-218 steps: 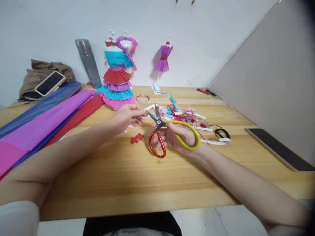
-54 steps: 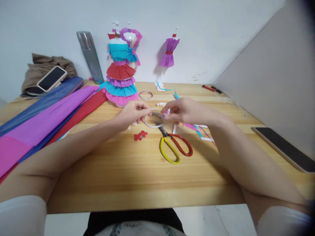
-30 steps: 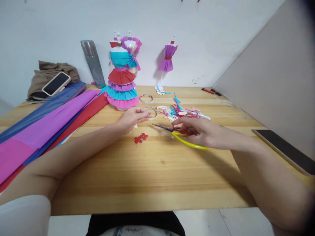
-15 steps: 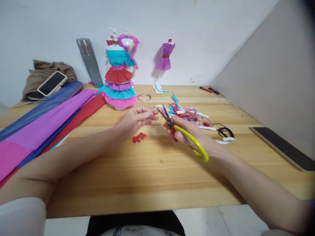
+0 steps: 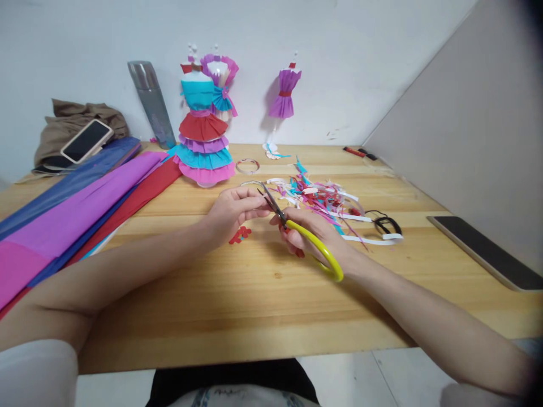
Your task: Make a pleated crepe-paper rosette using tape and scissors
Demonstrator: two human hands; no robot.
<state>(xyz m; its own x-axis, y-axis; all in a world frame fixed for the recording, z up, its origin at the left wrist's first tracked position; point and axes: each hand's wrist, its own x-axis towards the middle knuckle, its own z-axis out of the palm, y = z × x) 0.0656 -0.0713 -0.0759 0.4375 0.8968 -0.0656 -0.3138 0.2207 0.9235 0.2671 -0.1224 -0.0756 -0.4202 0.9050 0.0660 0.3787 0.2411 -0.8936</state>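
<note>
My right hand (image 5: 311, 229) is closed around a pair of scissors (image 5: 317, 239) with yellow handles. Their dark blades are slightly parted and point up and left. A bit of red shows under the right fingers, but I cannot tell what it is. At the blade tips, my left hand (image 5: 235, 212) pinches with thumb and fingers; whatever lies between them is too small to name. Small red flower-shaped paper cutouts (image 5: 240, 235) lie on the table just below the left hand. Behind the right hand spreads a heap of coloured paper scraps (image 5: 320, 195).
Dress forms in crepe paper, one large and layered (image 5: 203, 127) and one small and purple (image 5: 285, 96), stand at the back. Rolled coloured paper (image 5: 97, 192), a bottle (image 5: 153, 104) and a phone (image 5: 87, 141) are left. A tablet-like slab (image 5: 487, 251) lies right, near a black cord (image 5: 388, 226).
The scissors and my right hand have moved left, bringing the blades to the left fingertips. My left hand has drawn its fingers closer together and shifted slightly. More of the scrap heap shows.
</note>
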